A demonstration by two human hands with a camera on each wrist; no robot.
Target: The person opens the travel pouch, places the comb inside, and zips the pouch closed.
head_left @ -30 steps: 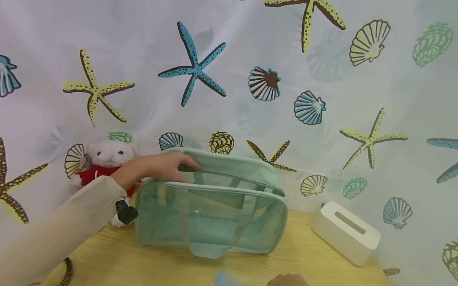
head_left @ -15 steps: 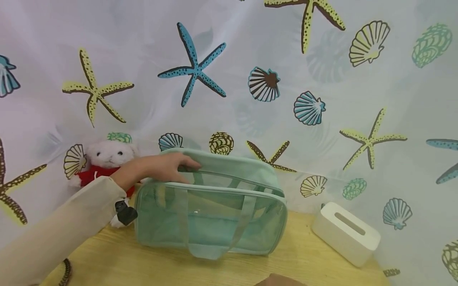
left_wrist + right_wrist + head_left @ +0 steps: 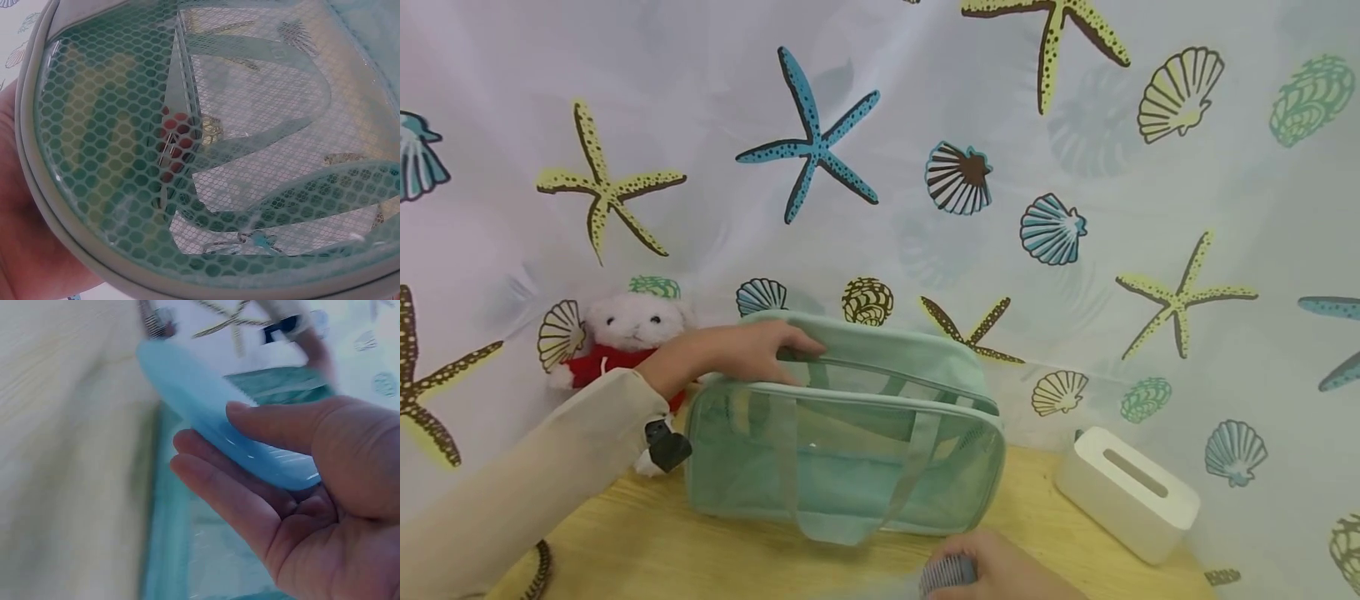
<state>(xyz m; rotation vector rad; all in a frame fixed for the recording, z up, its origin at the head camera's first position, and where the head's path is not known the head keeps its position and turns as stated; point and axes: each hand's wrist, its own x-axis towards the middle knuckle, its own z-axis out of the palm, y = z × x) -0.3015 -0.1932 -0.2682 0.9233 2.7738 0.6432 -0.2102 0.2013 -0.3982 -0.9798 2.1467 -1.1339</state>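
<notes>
A mint-green see-through bag (image 3: 850, 467) stands on the table with its zipped top parted. My left hand (image 3: 756, 350) grips the bag's left end at the top opening. In the left wrist view that hand (image 3: 37, 231) lies outside the mesh end panel (image 3: 112, 137), and reddish fingertips (image 3: 178, 134) show through it. My right hand (image 3: 992, 571) is low in the head view, in front of the bag's right end. It holds a light blue comb (image 3: 212, 412) between thumb and fingers; fine teeth show along it, and its far end is blurred in the head view.
A white plush bear (image 3: 636, 321) in a red top sits behind my left forearm. A white tissue box (image 3: 1127, 492) stands at the right. Behind everything hangs a curtain (image 3: 880, 250) with starfish and shells. A dark braided cord (image 3: 538, 571) lies at the lower left.
My right hand has come up into the head view from the lower edge, bringing the comb toward the bag. The left hand keeps its grip on the bag.
</notes>
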